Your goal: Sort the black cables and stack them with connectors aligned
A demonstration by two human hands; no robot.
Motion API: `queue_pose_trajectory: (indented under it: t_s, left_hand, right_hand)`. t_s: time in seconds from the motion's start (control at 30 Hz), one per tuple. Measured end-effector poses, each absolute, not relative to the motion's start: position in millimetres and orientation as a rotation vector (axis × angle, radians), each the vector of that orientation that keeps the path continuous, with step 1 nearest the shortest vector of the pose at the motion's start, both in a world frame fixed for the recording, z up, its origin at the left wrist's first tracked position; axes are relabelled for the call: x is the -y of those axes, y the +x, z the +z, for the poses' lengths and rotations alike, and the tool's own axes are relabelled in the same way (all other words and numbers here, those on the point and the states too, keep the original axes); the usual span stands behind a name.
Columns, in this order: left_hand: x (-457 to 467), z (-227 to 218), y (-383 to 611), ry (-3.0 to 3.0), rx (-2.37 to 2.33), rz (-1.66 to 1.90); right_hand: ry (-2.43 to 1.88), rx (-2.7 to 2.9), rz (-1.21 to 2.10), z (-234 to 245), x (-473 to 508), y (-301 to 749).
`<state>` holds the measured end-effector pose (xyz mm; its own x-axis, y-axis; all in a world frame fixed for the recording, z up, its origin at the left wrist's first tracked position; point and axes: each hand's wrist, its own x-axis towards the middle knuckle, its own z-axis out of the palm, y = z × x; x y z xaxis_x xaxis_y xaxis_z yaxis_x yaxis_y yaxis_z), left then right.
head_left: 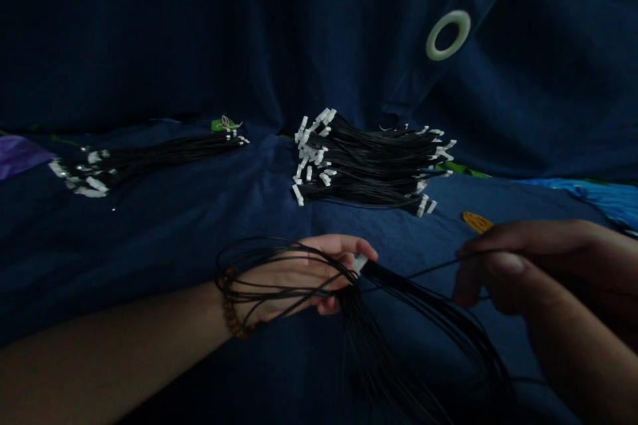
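My left hand [299,272] is palm up, its fingers curled around a bundle of thin black wires [379,339]. A white connector [359,264] shows at its fingertips, with wires running from it down to the right. Several wires loop back over the palm and wrist. My right hand [518,279], on the right side, pinches a single black wire [438,267] drawn out from the bundle. The lower ends of the bundle fade into the dark at the bottom of the view.
A large stack of black wires with white connectors [373,159] lies ahead on dark blue cloth [224,226]. To its left lies a thinner wire bundle [159,151]. An orange piece [476,221] and blue strands [593,196] are at right. A curtain with a ring [464,25] hangs behind.
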<state>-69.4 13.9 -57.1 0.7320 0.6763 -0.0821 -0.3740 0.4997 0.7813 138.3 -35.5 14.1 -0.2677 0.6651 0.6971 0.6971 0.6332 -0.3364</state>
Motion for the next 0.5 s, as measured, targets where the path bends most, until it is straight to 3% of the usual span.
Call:
queue_pose_trajectory:
  t_s: [0.5]
  left_hand:
    - [-17.0,-51.7,-71.9,0.806,-0.421,0.642]
  right_hand:
    - [-1.262,1.555,0.802,11.8,-1.0,138.5]
